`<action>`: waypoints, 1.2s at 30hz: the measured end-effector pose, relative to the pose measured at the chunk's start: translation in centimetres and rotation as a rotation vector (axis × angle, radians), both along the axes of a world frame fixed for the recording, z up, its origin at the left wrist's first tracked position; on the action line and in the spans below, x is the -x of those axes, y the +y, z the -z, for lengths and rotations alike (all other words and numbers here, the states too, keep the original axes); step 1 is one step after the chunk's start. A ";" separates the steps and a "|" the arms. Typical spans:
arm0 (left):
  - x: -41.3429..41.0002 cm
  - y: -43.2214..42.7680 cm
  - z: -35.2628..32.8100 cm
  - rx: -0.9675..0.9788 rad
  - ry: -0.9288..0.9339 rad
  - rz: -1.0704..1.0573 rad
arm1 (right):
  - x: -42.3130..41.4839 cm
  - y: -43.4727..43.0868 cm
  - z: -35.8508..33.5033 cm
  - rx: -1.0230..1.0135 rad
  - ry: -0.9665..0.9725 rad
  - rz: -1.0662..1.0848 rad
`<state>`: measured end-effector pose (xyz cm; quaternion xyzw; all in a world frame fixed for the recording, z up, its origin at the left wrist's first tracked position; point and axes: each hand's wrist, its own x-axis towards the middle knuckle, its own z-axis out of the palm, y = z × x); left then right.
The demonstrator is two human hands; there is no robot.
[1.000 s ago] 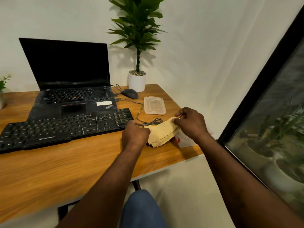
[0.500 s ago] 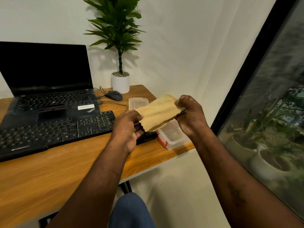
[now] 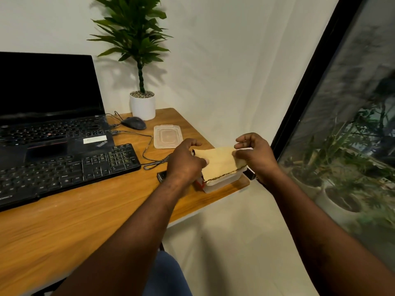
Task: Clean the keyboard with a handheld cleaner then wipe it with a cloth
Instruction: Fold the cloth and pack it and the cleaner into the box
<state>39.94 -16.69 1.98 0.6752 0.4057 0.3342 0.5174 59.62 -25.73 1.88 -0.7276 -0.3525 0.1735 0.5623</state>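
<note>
My left hand [image 3: 183, 161] and right hand [image 3: 254, 157] each pinched an end of the yellow cloth [image 3: 220, 161] in the middle of the frame. The keyboard [image 3: 64, 169] lay long-ways across the lower left, closer to my left hand

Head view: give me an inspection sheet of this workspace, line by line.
Surface: wooden desk, no damage seen.
Job's things: black keyboard in front of the laptop; yellow cloth held over a clear container at the desk's right corner; cleaner not identifiable.
Clutter: lid, mouse, small dark object partly hidden by the left hand.
Hands: left hand and right hand each pinch the cloth.
Cables: thin cable lies loosely between keyboard and lid.
Surroundings: potted plant by the white wall; window at right.
</note>
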 end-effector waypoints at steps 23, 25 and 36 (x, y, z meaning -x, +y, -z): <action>-3.6 0.1 0.1 -0.665 0.969 0.097 | -1.0 2.6 1.3 0.507 -0.810 0.047; -3.9 0.0 0.3 -0.631 1.024 0.121 | -1.0 3.1 1.4 0.577 -0.829 0.071; -4.4 0.1 -0.4 -0.465 1.113 0.228 | 0.7 4.0 1.2 0.791 -0.913 0.018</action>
